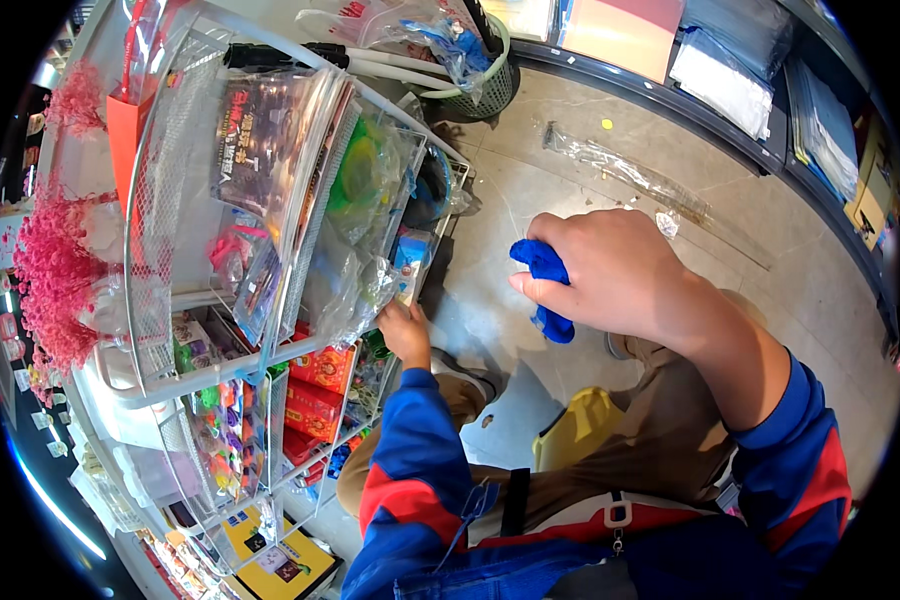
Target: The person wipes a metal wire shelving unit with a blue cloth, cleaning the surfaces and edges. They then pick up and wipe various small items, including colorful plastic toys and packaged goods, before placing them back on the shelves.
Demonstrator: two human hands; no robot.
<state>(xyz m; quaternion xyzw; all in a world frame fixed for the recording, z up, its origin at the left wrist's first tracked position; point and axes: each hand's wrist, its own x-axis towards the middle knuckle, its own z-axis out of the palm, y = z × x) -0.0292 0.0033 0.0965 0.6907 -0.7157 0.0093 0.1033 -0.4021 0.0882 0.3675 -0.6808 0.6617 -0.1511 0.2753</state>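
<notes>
My right hand (610,262) is closed round a crumpled blue cloth (542,262), held above the floor in front of me. The cloth hangs out on the thumb side and below the fingers. My left hand (403,333) is at the side of a white wire rack (310,350), its fingers bent in among the goods. Beside its fingertips are a blue and white box (410,250) and clear plastic packaging (345,290). Whether those fingers grip the rack or a package, I cannot make out.
Magazines (290,150) and red boxes (315,395) fill the rack, with pink dried flowers (65,270) beyond it. A green basket (485,95) stands at the back. A clear plastic strip (640,180) lies on the floor. A dark shelf (710,120) runs along the right. Below me is a yellow object (578,425).
</notes>
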